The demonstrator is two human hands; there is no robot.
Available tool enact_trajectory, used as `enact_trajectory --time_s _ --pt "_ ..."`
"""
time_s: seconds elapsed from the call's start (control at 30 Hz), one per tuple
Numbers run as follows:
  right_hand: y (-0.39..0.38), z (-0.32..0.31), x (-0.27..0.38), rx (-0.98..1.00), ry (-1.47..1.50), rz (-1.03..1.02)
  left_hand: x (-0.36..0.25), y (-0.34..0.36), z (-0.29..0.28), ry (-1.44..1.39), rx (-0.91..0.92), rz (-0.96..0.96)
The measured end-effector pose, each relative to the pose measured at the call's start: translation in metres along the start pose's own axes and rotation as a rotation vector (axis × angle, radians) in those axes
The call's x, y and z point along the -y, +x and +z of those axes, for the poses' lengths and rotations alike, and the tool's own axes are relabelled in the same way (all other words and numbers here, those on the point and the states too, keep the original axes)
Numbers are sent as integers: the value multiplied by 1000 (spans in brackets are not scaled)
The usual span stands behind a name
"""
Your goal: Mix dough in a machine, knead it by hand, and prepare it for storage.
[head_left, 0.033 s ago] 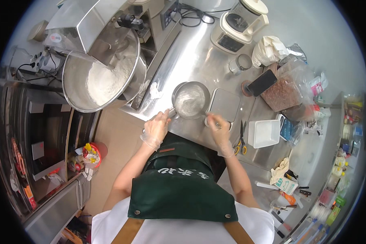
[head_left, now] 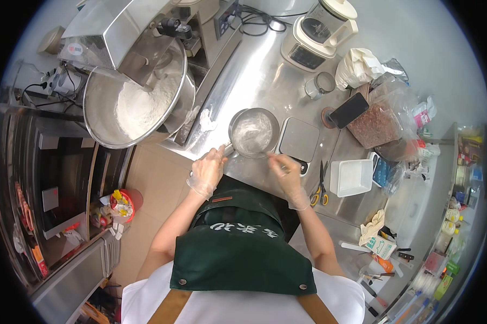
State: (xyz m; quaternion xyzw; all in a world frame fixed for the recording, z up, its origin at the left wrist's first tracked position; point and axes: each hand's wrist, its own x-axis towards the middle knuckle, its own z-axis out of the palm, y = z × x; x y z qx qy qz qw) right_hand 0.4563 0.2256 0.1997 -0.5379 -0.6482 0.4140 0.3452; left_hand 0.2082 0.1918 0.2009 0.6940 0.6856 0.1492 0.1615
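On the steel counter stands a small saucepan with a pale, whitish substance in it. My left hand, in a clear glove, is closed around the saucepan's handle at the near left. At the near right rim, my gloved right hand has its fingers pinched together. Whatever they hold is too thin and blurred to name. A flat kitchen scale lies just right of the pan, its near end beside my right hand.
Left of the counter, a large mixer bowl contains white flour. To the right are scissors, a white tub and a phone on a stand. A blender and a glass jar stand farther back.
My right hand has shifted slightly left toward the pan's rim, uncovering the scale's near end. The left hand and the saucepan stay in place.
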Motion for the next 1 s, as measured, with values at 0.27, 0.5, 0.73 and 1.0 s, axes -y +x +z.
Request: enact_trajectory --time_s 0.27,0.5,0.73,1.0 --pt "-5 7 9 -45 -462 -302 -2 -6 2 -50 36 -102" --pt "6 15 4 -119 -422 -385 -1 -5 3 -9 -29 -28" --pt "5 20 10 -120 -373 -426 -2 -3 0 -13 10 -42" --pt "8 20 8 -118 -392 -244 -2 0 -5 13 91 -47"
